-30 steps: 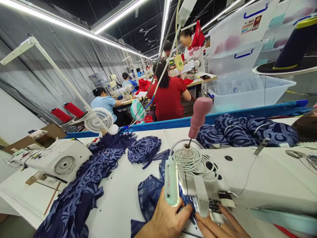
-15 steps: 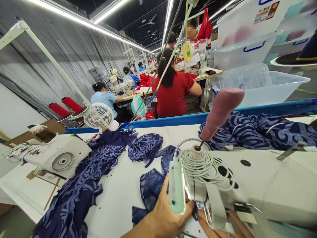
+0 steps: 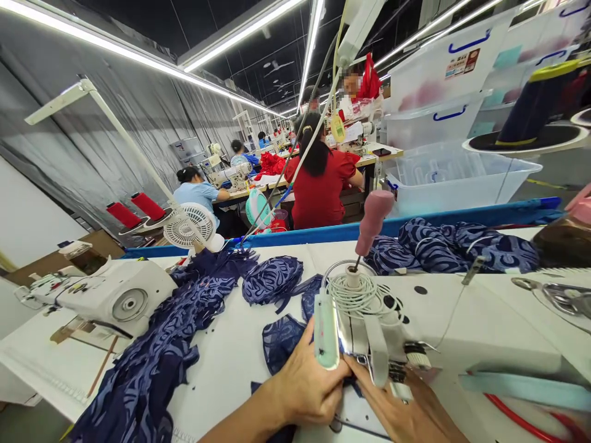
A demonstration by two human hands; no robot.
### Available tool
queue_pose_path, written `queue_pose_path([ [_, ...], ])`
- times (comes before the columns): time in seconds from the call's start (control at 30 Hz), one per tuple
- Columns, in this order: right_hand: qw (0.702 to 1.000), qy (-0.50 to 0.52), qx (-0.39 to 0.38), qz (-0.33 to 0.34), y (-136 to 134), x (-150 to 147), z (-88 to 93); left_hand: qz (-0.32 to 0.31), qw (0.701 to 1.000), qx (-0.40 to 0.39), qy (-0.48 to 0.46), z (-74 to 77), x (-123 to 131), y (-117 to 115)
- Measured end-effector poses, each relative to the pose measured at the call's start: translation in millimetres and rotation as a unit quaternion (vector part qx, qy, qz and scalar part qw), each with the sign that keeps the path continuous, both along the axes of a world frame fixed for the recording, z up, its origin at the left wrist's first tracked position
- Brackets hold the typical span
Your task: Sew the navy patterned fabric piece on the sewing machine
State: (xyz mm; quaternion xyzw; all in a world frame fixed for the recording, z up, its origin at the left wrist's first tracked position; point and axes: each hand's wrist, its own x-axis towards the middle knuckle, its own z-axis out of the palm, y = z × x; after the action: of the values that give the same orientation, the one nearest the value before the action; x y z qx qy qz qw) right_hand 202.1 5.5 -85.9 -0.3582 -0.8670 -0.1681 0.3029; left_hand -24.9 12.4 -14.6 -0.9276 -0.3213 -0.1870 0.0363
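navy fabric piece [image 3: 282, 337] under left hand [image 3: 308, 387], right hand [image 3: 401, 411] beside, touching.

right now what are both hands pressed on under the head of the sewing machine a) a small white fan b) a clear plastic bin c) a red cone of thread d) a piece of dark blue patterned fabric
d: the left hand and right hand lie flat on the dark blue patterned fabric at the sewing machine, apart from the fan, cones and bins behind.
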Motion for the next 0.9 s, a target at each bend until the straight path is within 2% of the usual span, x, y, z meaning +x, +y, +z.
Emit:
queue_pose_path([
  [0.07, 1.0, -0.014, 0.02, 0.009, 3, -3, -4.9, -0.004, 0.998, 0.044, 0.038, -5.3, 3, -6],
  [0.1, 0.999, -0.023, 0.03, 0.012, 4, -3, -6.1, 0.014, 0.996, 0.077, 0.053, -12.0, 4, -11],
  [0.2, 0.998, -0.037, 0.05, 0.002, 4, -2, -5.5, 0.113, 0.977, 0.167, 0.063, -39.7, 5, -29],
  [0.27, 0.998, -0.041, 0.055, -0.004, 4, -2, -4.1, 0.194, 0.963, 0.177, 0.055, -52.8, 4, -38],
  [0.33, 0.998, -0.03, 0.064, 0.0, 5, -5, -4.3, 0.291, 0.944, 0.148, 0.054, -54.1, 2, -39],
  [0.4, 0.997, -0.005, 0.081, 0.002, 7, -9, -6.7, 0.37, 0.921, 0.108, 0.063, -45.5, 1, -34],
  [0.43, 0.996, 0.007, 0.089, 0.0, 8, -10, -8.2, 0.387, 0.915, 0.09, 0.068, -39.5, 1, -31],
  [0.5, 0.995, 0.019, 0.094, -0.001, 10, -11, -10.4, 0.377, 0.921, 0.077, 0.057, -29.3, 4, -26],
  [0.57, 0.996, 0.009, 0.089, 0.005, 11, -10, -9.9, 0.333, 0.938, 0.094, 0.005, -25.1, 11, -25],
  [0.7, 0.997, -0.016, 0.081, 0.012, 9, -6, -1.4, 0.222, 0.96, 0.132, -0.111, -30.4, 30, -29],
  [0.9, 0.997, -0.037, 0.067, 0.03, 9, 9, 16.7, 0.16, 0.974, 0.101, -0.128, -38.4, 33, -26],
])
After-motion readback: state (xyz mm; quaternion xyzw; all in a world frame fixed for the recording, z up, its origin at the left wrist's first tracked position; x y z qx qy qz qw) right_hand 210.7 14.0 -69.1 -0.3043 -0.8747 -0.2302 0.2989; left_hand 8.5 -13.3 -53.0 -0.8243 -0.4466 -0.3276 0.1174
